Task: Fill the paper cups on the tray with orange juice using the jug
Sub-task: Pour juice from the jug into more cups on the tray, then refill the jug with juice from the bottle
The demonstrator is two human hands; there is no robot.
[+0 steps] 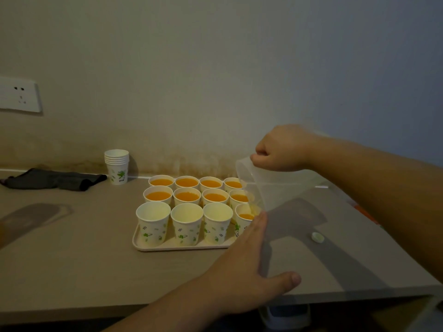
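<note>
Bench point(72, 259), centre frame: tray point(153, 248) of paper cups point(187, 224); right hand point(285, 149) grip clenched on tilted jug point(268, 185); left hand point(249, 267) grip spread flat.

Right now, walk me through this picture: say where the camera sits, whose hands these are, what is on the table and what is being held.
There is no machine here. A person wears one camera on the head, looking forward and down, so both arms reach in from the bottom and right.

The right hand grips a clear plastic jug, tipped over, pouring orange juice into the front right cup. The left hand lies open and flat beside the tray, its fingers by that cup; it holds nothing.

The tray carries twelve paper cups: the two back rows are full, and three front cups are still empty.

Also on the table: a stack of spare cups, a dark cloth and a small white cap.
</note>
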